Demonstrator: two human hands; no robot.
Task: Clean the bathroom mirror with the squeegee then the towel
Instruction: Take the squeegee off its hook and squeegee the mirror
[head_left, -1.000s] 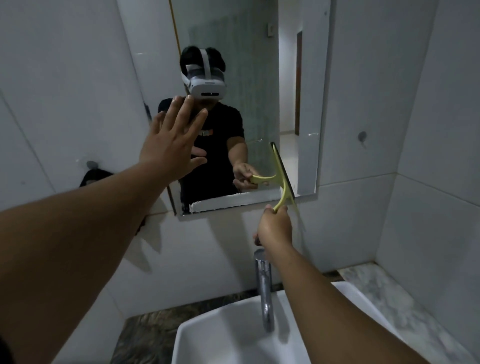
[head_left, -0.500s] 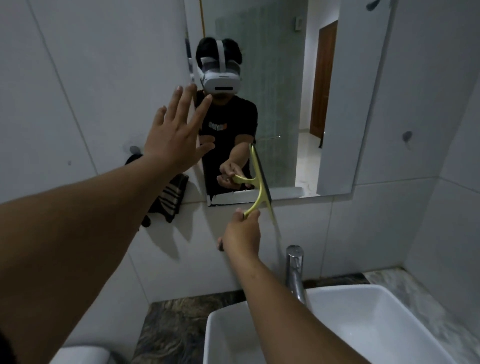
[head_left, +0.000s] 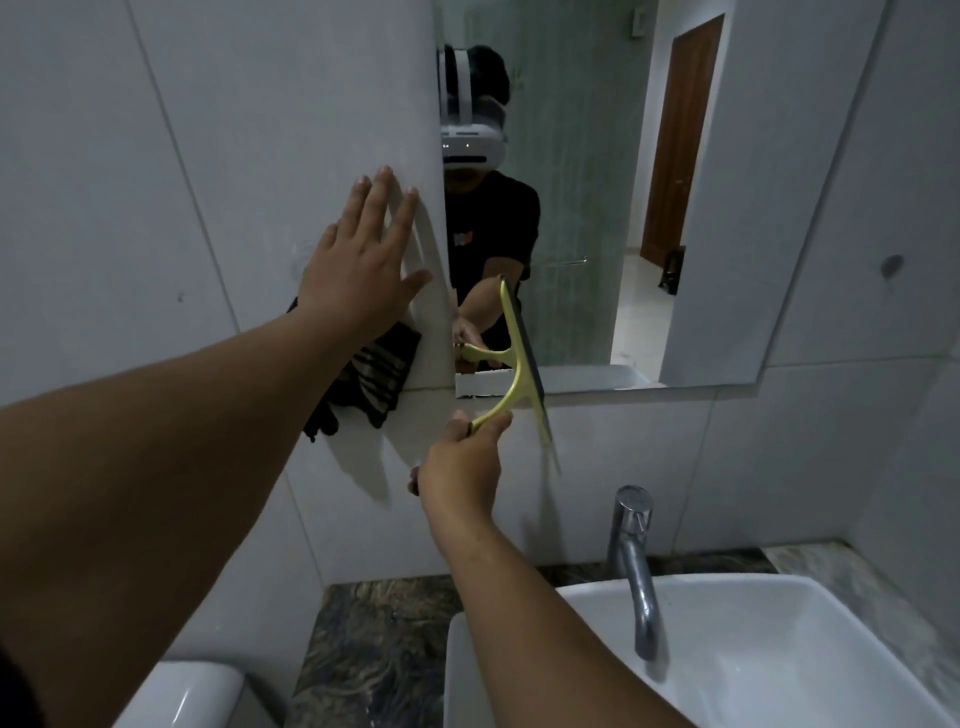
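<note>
The bathroom mirror (head_left: 727, 182) hangs on the tiled wall above the basin. My right hand (head_left: 460, 467) grips the handle of a yellow squeegee (head_left: 522, 364). Its blade stands almost upright across the mirror's lower left corner, the lower end below the glass. My left hand (head_left: 363, 260) is flat and open with fingers spread, on the wall tile just left of the mirror's edge. A dark striped towel (head_left: 382, 376) hangs on the wall below that hand, partly hidden by my left forearm.
A white basin (head_left: 779, 649) with a chrome tap (head_left: 634, 561) sits at the lower right on a dark marble counter (head_left: 379, 639). A white toilet tank (head_left: 192, 696) shows at the bottom left. A small wall hook (head_left: 892, 265) is right of the mirror.
The view has swung left. The squeegee has travelled left along the mirror's bottom to its lower left corner. My left hand now rests on the tile beside the mirror.
</note>
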